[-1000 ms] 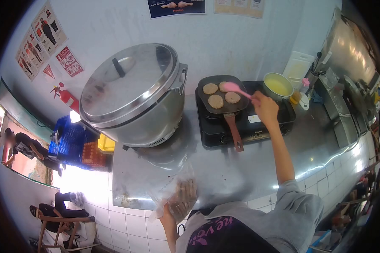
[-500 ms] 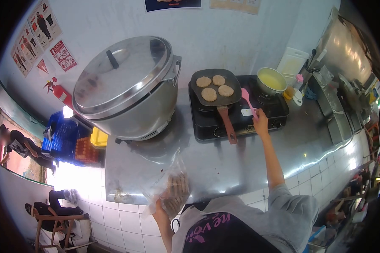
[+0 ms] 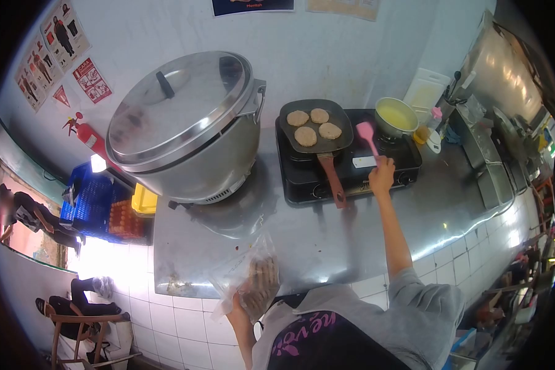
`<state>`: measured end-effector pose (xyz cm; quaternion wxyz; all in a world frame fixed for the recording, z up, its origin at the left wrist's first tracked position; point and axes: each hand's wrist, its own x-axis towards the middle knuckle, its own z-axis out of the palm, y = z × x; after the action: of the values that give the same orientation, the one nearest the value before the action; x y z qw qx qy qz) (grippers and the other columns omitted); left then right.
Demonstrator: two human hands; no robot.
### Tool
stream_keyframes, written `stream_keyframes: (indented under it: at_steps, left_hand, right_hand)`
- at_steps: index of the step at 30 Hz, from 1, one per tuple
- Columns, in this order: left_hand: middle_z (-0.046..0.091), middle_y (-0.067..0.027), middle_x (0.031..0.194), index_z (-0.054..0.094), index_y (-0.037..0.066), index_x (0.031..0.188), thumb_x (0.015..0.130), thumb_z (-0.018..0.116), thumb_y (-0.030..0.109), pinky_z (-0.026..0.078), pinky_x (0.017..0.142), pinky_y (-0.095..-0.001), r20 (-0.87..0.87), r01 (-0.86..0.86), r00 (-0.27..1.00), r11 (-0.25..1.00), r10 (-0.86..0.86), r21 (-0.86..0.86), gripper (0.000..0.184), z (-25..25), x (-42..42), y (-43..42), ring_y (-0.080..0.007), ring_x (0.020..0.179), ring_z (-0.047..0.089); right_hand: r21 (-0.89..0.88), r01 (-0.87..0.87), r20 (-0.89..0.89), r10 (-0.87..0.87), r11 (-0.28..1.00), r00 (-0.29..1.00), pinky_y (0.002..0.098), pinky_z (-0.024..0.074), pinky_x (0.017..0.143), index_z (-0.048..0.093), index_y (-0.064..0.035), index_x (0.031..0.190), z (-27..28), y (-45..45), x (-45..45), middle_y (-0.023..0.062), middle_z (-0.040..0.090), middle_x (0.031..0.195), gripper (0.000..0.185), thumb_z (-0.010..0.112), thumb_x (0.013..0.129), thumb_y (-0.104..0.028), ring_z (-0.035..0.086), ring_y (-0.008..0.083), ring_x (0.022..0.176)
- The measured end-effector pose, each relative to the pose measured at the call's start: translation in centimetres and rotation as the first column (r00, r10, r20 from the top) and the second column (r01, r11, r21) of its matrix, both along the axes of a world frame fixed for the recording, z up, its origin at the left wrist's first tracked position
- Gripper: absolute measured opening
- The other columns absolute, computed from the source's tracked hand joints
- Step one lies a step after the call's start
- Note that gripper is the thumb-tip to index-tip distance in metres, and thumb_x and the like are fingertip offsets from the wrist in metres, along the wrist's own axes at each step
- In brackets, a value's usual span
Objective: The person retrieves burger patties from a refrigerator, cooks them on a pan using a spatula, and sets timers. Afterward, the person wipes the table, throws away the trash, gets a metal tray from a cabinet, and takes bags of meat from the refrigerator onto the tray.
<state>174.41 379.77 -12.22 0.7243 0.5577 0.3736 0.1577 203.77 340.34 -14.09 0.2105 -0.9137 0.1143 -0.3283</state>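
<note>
My right hand [image 3: 382, 175] is closed round the handle of a pink spatula [image 3: 365, 131], its blade raised over the right side of the black gas stove [image 3: 308, 192]. On the left burner sits a dark square pan [image 3: 318, 140] with a wooden-look handle. Several round patties [image 3: 305, 136] lie apart in it. At the counter's front edge, my left hand [image 3: 239, 308] grips a clear plastic bag [image 3: 250, 280] packed with more brownish patties. The fingers are partly hidden by the bag.
A large steel rice cooker [image 3: 185, 135] stands left of the stove. On the right burner rests a metal bowl [image 3: 396, 117] of yellow liquid. Beyond are a white cutting board [image 3: 427, 86] and utensils. Blue crates [image 3: 86, 197] and two other people are at the left.
The pink spatula has turned in my right hand, its blade now broader to view and slightly further right. My left hand and the bag have shifted slightly right.
</note>
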Motion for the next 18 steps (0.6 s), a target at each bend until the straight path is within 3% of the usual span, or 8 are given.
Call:
stream_keyframes:
  at_steps: [1,3,5,6,8,12,18]
  left_hand:
    - [0.058,-0.0102,0.100,0.055,-0.003,0.109,0.087,0.053,0.023,0.044,0.077,-0.0299,0.002,-0.002,1.000,1.000,0.002,-0.001,0.034,-0.2,0.0,0.1,-0.0187,0.089,0.056]
    - [0.059,-0.0098,0.098,0.055,-0.003,0.108,0.087,0.053,0.023,0.044,0.076,-0.0298,0.001,0.023,1.000,0.999,-0.023,-0.033,0.034,-0.5,-0.1,0.4,-0.0182,0.088,0.056]
    - [0.058,-0.0114,0.103,0.053,-0.005,0.111,0.087,0.052,0.019,0.042,0.081,-0.0309,-0.021,0.034,0.999,0.999,-0.035,-0.030,0.033,-0.4,0.0,0.5,-0.0201,0.093,0.054]
    - [0.057,-0.0131,0.107,0.052,-0.006,0.113,0.087,0.051,0.015,0.040,0.085,-0.0320,-0.043,0.047,0.998,0.998,-0.048,-0.029,0.033,-0.3,0.1,0.5,-0.0219,0.099,0.053]
    - [0.056,-0.0133,0.108,0.051,-0.006,0.114,0.087,0.051,0.014,0.040,0.086,-0.0321,-0.040,0.067,0.997,0.998,-0.067,-0.010,0.034,-1.5,0.0,1.0,-0.0221,0.099,0.053]
    - [0.056,-0.0139,0.111,0.052,-0.006,0.114,0.087,0.051,0.014,0.039,0.087,-0.0325,-0.066,0.071,0.996,0.996,-0.068,0.046,0.034,-0.9,0.3,1.0,-0.0227,0.101,0.053]
    - [0.057,-0.0138,0.109,0.052,-0.006,0.114,0.086,0.053,0.015,0.039,0.086,-0.0317,-0.056,0.012,0.998,0.999,-0.010,0.029,0.034,-0.7,0.9,0.9,-0.0222,0.099,0.053]
  right_hand:
    - [0.003,0.116,0.037,-0.116,0.993,0.993,0.0443,0.0442,0.074,0.051,-0.0086,0.104,2.0,1.0,-0.6,0.0139,0.049,0.099,0.038,0.050,0.068,0.004,0.048,0.0351,0.096]
    - [0.007,0.120,0.101,-0.121,0.993,0.988,0.0434,0.0457,0.072,0.053,-0.0093,0.102,5.4,2.4,-1.4,0.0109,0.049,0.098,0.035,0.050,0.069,0.003,0.051,0.0320,0.095]
    - [-0.051,-0.106,0.173,0.113,0.993,0.978,0.0420,0.0460,0.071,0.056,-0.0099,0.096,8.2,3.2,-2.0,0.0081,0.050,0.094,0.031,0.050,0.068,0.003,0.055,0.0296,0.091]
    - [-0.051,-0.105,0.173,0.112,0.993,0.979,0.0420,0.0460,0.071,0.056,-0.0099,0.096,9.6,3.8,-2.4,0.0081,0.050,0.094,0.031,0.050,0.068,0.003,0.055,0.0296,0.091]
    - [-0.064,-0.269,-0.053,0.266,0.961,0.962,0.0417,0.0463,0.067,0.057,-0.0097,0.089,11.4,4.9,-3.0,0.0064,0.050,0.090,0.026,0.051,0.068,0.003,0.059,0.0295,0.082]
    - [-0.206,-0.305,-0.185,0.269,0.930,0.945,0.0438,0.0461,0.062,0.056,-0.0083,0.085,11.3,7.4,-2.4,0.0069,0.052,0.090,0.021,0.056,0.066,0.002,0.060,0.0310,0.075]
    - [-0.136,-0.366,-0.164,0.344,0.920,0.925,0.0440,0.0461,0.061,0.055,-0.0080,0.084,10.8,9.2,-0.8,0.0081,0.053,0.089,0.019,0.055,0.067,0.001,0.060,0.0330,0.074]
